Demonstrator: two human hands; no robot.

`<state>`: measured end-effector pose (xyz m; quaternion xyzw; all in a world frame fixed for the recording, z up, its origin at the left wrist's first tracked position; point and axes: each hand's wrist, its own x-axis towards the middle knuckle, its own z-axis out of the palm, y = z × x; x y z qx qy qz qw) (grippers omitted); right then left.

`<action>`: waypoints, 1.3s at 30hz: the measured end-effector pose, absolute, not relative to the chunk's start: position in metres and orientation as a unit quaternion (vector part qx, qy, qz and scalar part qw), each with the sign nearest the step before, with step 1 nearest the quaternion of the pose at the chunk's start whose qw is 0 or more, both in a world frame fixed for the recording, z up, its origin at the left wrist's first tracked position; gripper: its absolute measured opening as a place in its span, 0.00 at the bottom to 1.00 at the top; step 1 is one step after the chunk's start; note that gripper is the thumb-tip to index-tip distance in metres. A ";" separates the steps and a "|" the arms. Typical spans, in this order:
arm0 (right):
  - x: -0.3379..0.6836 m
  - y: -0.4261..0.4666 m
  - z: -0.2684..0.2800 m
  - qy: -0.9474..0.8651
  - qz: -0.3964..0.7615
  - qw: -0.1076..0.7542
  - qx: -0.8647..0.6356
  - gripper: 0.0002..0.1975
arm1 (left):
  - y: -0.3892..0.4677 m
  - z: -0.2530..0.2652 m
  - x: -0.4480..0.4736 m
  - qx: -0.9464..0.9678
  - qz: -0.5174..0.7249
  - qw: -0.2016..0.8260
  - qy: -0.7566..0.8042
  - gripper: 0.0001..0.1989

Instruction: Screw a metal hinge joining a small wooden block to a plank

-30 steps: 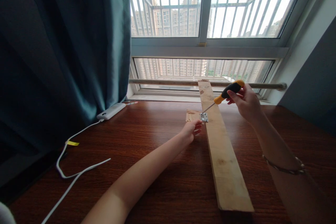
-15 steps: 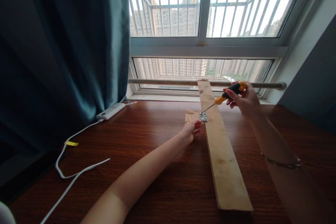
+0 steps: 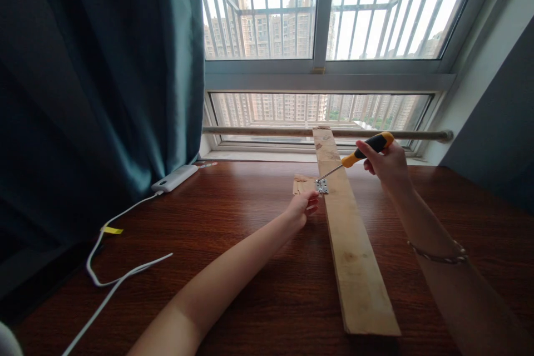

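My right hand (image 3: 387,164) is closed around the yellow-and-black handle of a screwdriver (image 3: 369,147). Its shaft slants down to the left, and the tip meets the left leaf of a metal hinge (image 3: 321,186). That hinge lies across a small wooden piece (image 3: 303,184) and a long wooden board (image 3: 354,245), which sit side by side. At the small piece's near edge, my left hand (image 3: 301,208) has its fingers curled together, with thumb and forefinger by the hinge's lower end. What those fingertips grip, if anything, is too small to make out.
The long board's far end reaches the metal rail (image 3: 267,132) before the window. On the brown wooden surface (image 3: 233,206), a white power strip (image 3: 175,178) lies at the left with its white cable (image 3: 94,261). A blue curtain (image 3: 167,67) hangs beside it.
My right hand has turned slightly around the screwdriver handle, and its forearm has shifted a little left. The tip stays at the hinge. My left hand keeps its place.
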<state>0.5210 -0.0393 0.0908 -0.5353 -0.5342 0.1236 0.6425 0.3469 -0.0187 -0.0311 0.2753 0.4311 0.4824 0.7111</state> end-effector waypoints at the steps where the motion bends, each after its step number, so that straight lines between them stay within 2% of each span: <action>1: 0.521 -0.039 0.092 -0.535 0.156 0.650 -0.517 0.22 | -0.019 -0.031 0.347 0.274 0.483 0.711 0.431 0.04; 5: 0.521 -0.043 0.096 -0.537 0.223 0.680 -0.447 0.23 | -0.018 -0.032 0.347 0.271 0.483 0.711 0.434 0.04; 8: 0.522 -0.045 0.098 -0.560 0.251 0.677 -0.407 0.21 | -0.018 -0.032 0.348 0.269 0.482 0.712 0.434 0.04; 12: 0.520 -0.048 0.100 -0.568 0.279 0.675 -0.380 0.25 | -0.019 -0.031 0.347 0.269 0.481 0.713 0.434 0.05; 15: 0.516 -0.050 0.100 -0.572 0.301 0.670 -0.364 0.25 | -0.019 -0.031 0.347 0.270 0.480 0.713 0.434 0.04; 22: 0.512 -0.051 0.097 -0.585 0.161 0.669 -0.429 0.22 | -0.019 -0.031 0.347 0.271 0.481 0.711 0.435 0.04; 29: 0.516 -0.051 0.101 -0.631 0.207 0.640 -0.387 0.21 | -0.021 -0.028 0.348 0.274 0.483 0.709 0.435 0.04; 32: 0.514 -0.052 0.099 -0.628 0.144 0.635 -0.426 0.23 | -0.022 -0.027 0.348 0.275 0.482 0.710 0.435 0.03; 36: 0.507 -0.052 0.092 -0.577 0.042 0.650 -0.493 0.18 | -0.022 -0.027 0.347 0.275 0.479 0.712 0.433 0.04; 39: 0.506 -0.052 0.093 -0.558 0.155 0.672 -0.461 0.18 | -0.022 -0.028 0.347 0.277 0.478 0.713 0.432 0.04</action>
